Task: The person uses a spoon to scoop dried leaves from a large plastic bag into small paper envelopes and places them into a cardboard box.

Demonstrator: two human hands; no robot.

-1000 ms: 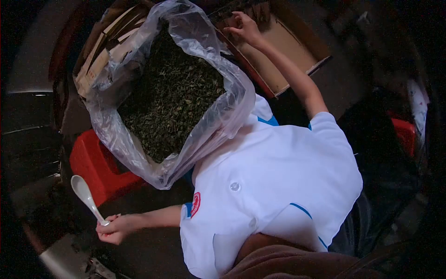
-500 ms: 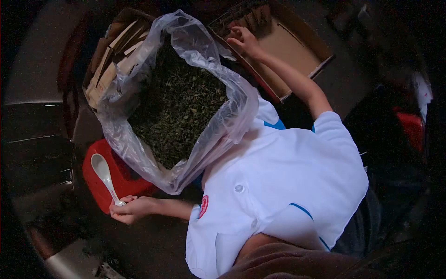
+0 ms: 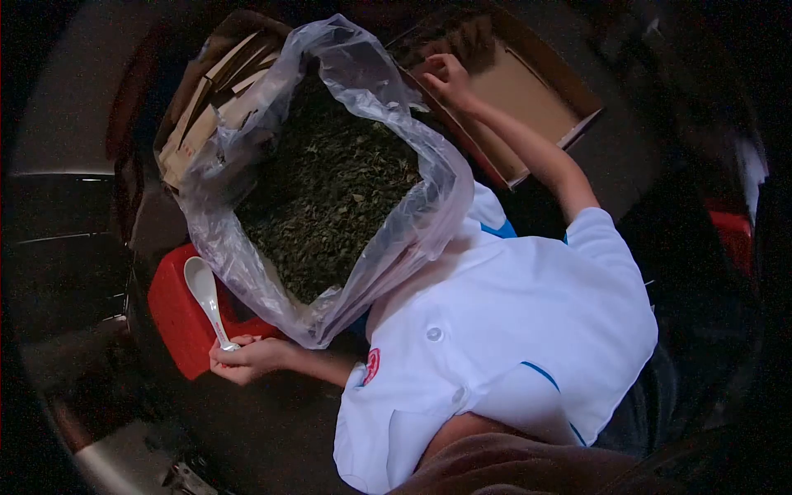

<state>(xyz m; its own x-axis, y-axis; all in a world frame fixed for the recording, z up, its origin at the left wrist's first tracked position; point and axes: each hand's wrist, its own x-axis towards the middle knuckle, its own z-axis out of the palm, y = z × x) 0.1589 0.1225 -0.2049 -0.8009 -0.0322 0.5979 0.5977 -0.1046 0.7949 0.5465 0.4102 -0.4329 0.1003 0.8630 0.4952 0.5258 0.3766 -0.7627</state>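
My left hand [image 3: 247,360] is closed around the handle end of a white spoon [image 3: 202,285]. The spoon's empty bowl points up over a red plastic object [image 3: 177,309]. Beside it, a clear plastic bag [image 3: 429,227] stands wide open, filled with dried dark green leaves [image 3: 330,198]. At the upper right, my right hand [image 3: 450,81] has its fingers bent and apart, with nothing visible between them. It is over the near edge of a shallow cardboard box [image 3: 528,95], close to dark items in the box's far end that are too dim to make out.
Left of the bag, a brown container holds folded card or paper pieces [image 3: 202,124]. My white shirt [image 3: 528,305] fills the lower right. Another red object [image 3: 733,235] is at the right edge. Dark furniture with edges [image 3: 66,239] lies at the far left.
The view has shifted slightly, moving the bag and box rightward in the picture. My left hand and the spoon have moved a little right and up over the red object. My right hand remains by the box.
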